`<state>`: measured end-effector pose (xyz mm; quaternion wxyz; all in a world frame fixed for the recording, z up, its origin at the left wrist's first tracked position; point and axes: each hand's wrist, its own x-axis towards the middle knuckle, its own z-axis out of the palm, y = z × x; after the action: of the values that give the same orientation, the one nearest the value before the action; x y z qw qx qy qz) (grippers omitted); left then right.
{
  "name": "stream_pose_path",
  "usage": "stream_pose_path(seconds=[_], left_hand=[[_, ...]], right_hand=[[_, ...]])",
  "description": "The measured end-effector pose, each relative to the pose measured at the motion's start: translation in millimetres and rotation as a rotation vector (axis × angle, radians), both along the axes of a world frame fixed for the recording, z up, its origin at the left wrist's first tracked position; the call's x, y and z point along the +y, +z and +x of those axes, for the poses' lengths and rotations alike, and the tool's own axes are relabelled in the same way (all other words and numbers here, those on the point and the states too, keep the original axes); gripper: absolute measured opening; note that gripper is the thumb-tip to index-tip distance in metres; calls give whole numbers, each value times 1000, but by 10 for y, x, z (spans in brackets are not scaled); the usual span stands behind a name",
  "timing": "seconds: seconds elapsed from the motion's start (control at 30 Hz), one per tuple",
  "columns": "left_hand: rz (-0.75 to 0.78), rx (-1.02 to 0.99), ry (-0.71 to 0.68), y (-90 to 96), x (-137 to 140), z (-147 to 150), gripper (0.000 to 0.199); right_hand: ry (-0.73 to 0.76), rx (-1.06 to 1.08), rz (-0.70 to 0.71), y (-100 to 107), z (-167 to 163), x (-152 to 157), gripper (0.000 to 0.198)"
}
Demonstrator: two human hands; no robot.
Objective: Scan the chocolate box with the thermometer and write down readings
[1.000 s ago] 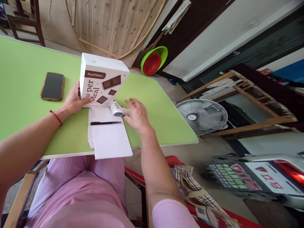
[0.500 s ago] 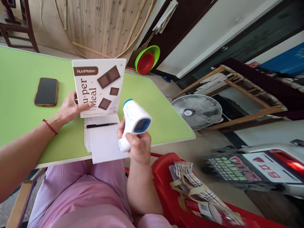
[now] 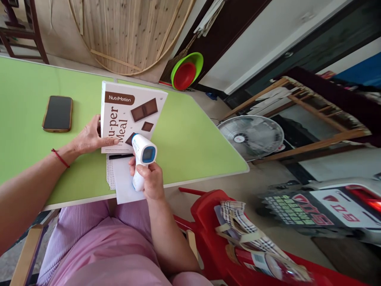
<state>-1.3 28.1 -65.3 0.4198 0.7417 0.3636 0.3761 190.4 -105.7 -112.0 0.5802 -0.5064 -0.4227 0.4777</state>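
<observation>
My right hand (image 3: 150,180) grips a white and blue handheld thermometer gun (image 3: 142,159), its nose pointed at the front of a white NutriMotion box (image 3: 127,111) printed with brown chocolate squares. The box stands upright on the green table (image 3: 184,131). My left hand (image 3: 87,137) rests against the box's left side with the thumb on its front face. Below the box lie white paper sheets (image 3: 123,186) and a black pen (image 3: 119,156), partly hidden by the thermometer.
A dark phone (image 3: 57,113) lies face up on the table to the left. A floor fan (image 3: 250,137), green and red bowls (image 3: 186,71), a wooden frame (image 3: 297,115) and a red plastic chair (image 3: 220,234) with a plaid bag (image 3: 247,234) sit to the right.
My right hand picked the thermometer up off the table, raised it, then brought it forward close to the box front. The left hand stayed on the box.
</observation>
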Motion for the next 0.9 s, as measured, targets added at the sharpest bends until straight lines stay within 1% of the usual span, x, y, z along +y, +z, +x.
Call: stream_pose_path(seconds=[0.1, 0.3, 0.47, 0.57, 0.73, 0.9], left_hand=[[16, -51, -90, 14, 5, 6, 67], [-16, -5, -16, -22, 24, -11, 79], [-33, 9, -16, -50, 42, -16, 83], [-36, -12, -39, -51, 47, -5, 80], [-28, -79, -104, -50, 48, 6, 75], [-7, -60, -87, -26, 29, 4, 68]], right_hand=[[27, 23, 2, -12, 3, 13, 23], [22, 5, 1, 13, -7, 30, 25], [12, 9, 15, 35, -37, 31, 31], [26, 6, 28, 32, -38, 31, 32], [35, 12, 49, 19, -23, 30, 29], [58, -5, 53, -23, 0, 21, 33]])
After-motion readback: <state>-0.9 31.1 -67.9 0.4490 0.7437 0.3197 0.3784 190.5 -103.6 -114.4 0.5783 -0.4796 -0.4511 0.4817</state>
